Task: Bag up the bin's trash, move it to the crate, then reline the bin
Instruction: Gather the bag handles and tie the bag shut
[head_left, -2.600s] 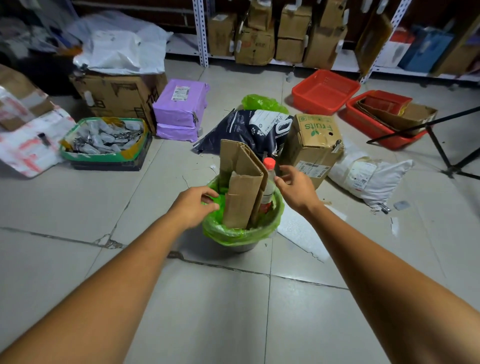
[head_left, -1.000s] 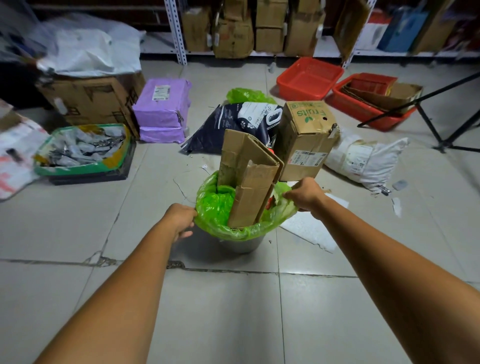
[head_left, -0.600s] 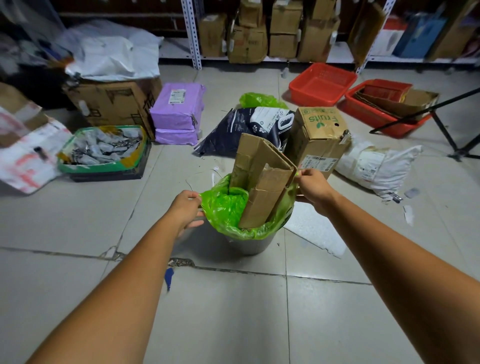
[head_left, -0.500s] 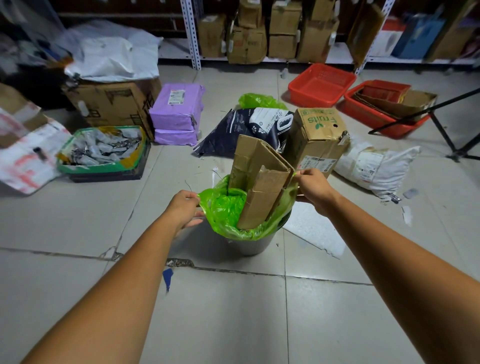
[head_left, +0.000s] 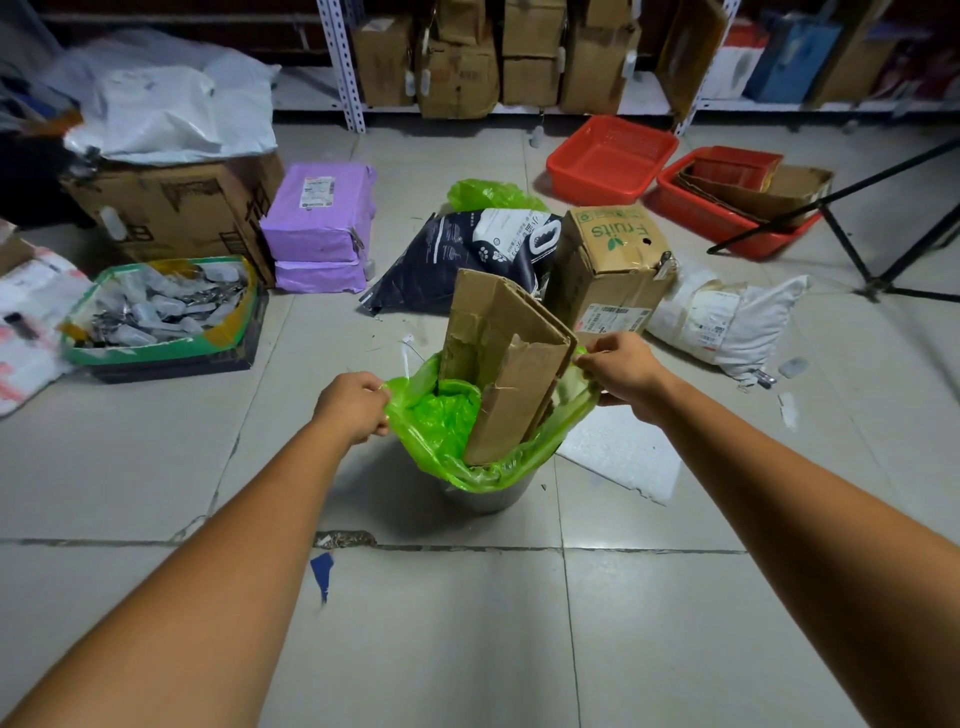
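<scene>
A small grey bin (head_left: 488, 500) stands on the tiled floor, lined with a bright green bag (head_left: 441, 426). Folded cardboard (head_left: 506, 358) sticks up out of the bag. My left hand (head_left: 353, 402) pinches the bag's left edge, and my right hand (head_left: 621, 371) pinches its right edge; both edges are pulled up off the bin's rim. A spare green bag (head_left: 491, 195) lies crumpled on the floor beyond. Two red crates sit at the back right: an empty one (head_left: 610, 158) and one (head_left: 722, 213) holding flattened cardboard.
A "Fruits" carton (head_left: 610, 260), a dark pet-food sack (head_left: 467, 254) and a white parcel sack (head_left: 727, 317) lie just behind the bin. Purple parcels (head_left: 317, 228), a green-lined crate of packets (head_left: 161, 317) and a tripod leg (head_left: 857, 249) flank the space.
Both hands went from the bin's rim to gripping the bag's edges and have lifted them off the rim, so the bag stands higher around the cardboard. The red-capped bottle is hidden now.
</scene>
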